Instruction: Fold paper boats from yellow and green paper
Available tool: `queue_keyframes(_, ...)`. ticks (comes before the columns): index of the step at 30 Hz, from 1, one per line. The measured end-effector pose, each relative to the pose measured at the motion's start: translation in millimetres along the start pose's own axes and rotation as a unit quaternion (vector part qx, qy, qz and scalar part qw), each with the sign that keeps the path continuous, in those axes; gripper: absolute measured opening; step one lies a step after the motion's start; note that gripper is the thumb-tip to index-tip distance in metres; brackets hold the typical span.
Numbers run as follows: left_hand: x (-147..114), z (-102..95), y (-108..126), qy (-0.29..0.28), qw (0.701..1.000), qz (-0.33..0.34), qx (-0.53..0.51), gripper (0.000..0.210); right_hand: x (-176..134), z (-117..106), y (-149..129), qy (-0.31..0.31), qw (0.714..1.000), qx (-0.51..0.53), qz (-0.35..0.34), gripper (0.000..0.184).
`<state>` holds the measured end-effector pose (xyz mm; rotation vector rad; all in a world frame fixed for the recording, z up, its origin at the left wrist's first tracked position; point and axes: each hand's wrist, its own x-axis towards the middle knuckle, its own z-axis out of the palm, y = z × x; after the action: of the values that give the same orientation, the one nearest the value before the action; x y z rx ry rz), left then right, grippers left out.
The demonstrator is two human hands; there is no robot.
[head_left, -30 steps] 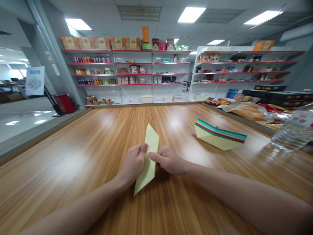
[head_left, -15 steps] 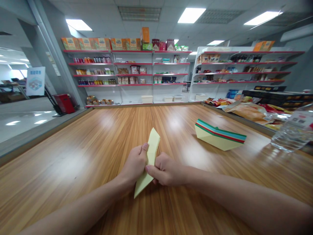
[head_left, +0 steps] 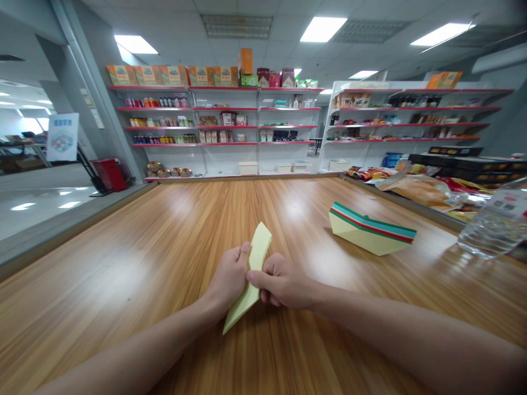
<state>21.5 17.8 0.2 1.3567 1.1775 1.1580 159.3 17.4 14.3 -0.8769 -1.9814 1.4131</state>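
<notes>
A folded piece of pale yellow paper [head_left: 259,248] is held slantwise above the wooden table [head_left: 164,236], its long pointed end toward me. My left hand [head_left: 231,272] is closed on its left edge, thumb along the side. From the right, my right hand [head_left: 282,281] pinches the middle of the paper, the thumb on top and the other fingers curled beneath. On the right of the table rests a folded paper boat [head_left: 370,233], pale yellow with green, blue and red stripes along its upper edge.
A clear plastic bottle [head_left: 494,225] stands at the right edge. Packaged snacks [head_left: 415,189] and black boxes [head_left: 465,164] lie beyond the table's right rim. Stocked shelves [head_left: 226,107] line the back. A red box [head_left: 110,174] and a sign [head_left: 62,137] stand at left.
My right thumb has shifted up slightly along the paper, and the fingers beneath have changed position. The paper's upper end sits a little lower. The paper boat has stayed put.
</notes>
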Motion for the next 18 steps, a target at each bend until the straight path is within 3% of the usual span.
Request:
queue_keyframes(4, -3, 2.4, 3, -0.020, 0.999, 0.027, -0.012, 0.051, 8, -4, 10, 0.106, 0.987, 0.121, 0.000, 0.046)
queue_keyframes(11, -4, 2.4, 4, 0.012, 0.999, 0.032, 0.025, 0.046, 4, -2, 13, 0.055, 0.998, -0.009, -0.014, 0.053)
queue_keyframes(16, -5, 1.5, 12, 0.001, 0.996, 0.069, 0.059, 0.050, 8, -10, 9, 0.146, 0.984, 0.098, -0.025, 0.052)
queue_keyframes(18, -8, 2.9, 15, -0.009, 0.997, 0.057, 0.055, 0.050, 9, -14, 8, 0.148, 0.975, 0.159, -0.039, 0.051)
